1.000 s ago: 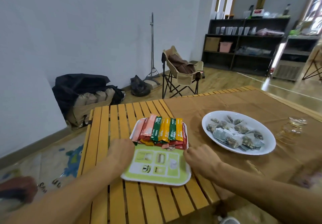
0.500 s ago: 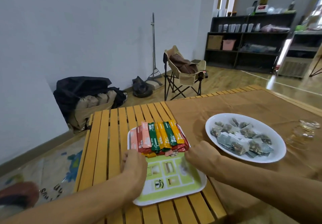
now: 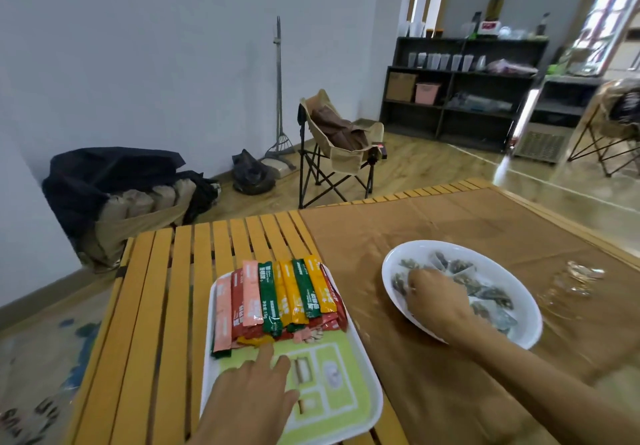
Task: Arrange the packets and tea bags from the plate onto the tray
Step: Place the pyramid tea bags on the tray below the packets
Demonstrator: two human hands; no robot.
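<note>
A green and white tray (image 3: pixel 346 389) lies on the slatted wooden table. Several stick packets (image 3: pixel 277 299) in pink, red, green and orange are lined up across its far half. My left hand (image 3: pixel 249 399) rests flat on the near part of the tray with fingers straight, fingertips close to the packets. To the right, a white plate (image 3: pixel 519 330) holds several clear tea bags (image 3: pixel 491 295). My right hand (image 3: pixel 436 302) reaches into the plate, fingers bent down onto the tea bags; whether it grips one is hidden.
A brown cloth (image 3: pixel 433 237) covers the right part of the table (image 3: pixel 156 289) under the plate. Crumpled clear plastic (image 3: pixel 575 282) lies right of the plate. Beyond the table stand a folding chair (image 3: pixel 339 147), dark bags (image 3: pixel 114 185) and a black shelf (image 3: pixel 460 95).
My right hand left the tray's edge and moved right into the plate. My left hand opened flat on the tray. The view shifted closer.
</note>
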